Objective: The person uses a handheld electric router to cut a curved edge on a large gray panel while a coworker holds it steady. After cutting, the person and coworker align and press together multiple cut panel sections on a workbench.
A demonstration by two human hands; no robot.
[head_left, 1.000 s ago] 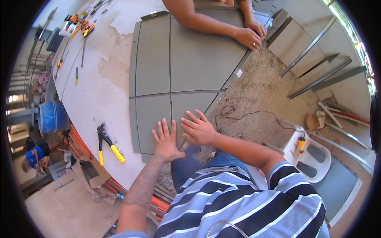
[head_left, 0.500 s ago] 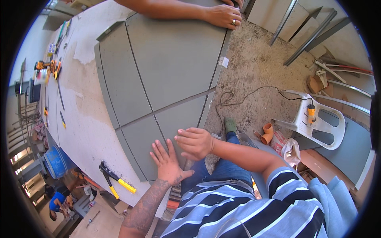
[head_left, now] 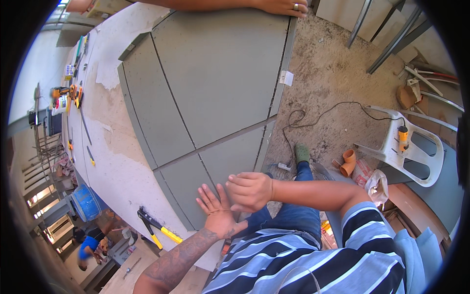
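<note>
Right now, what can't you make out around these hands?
In the head view:
Right hand: palm, hidden by the hand's back.
Grey panel: near edge, partly covered by the left hand.
Co-worker's hand: partly cut by the top edge.
White tag: any print too small.

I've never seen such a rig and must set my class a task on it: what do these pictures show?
No machine here: a person works bare-handed. A fisheye camera on their head, looking down, took every picture, so edges bend. On the table lies a grey panel; a yellow-handled tool lies beside it. The left hand rests, spread, on the panel; the right hand is half-curled close by. Neither seems to hold anything. Another person's hand is at the panel's far edge.
</note>
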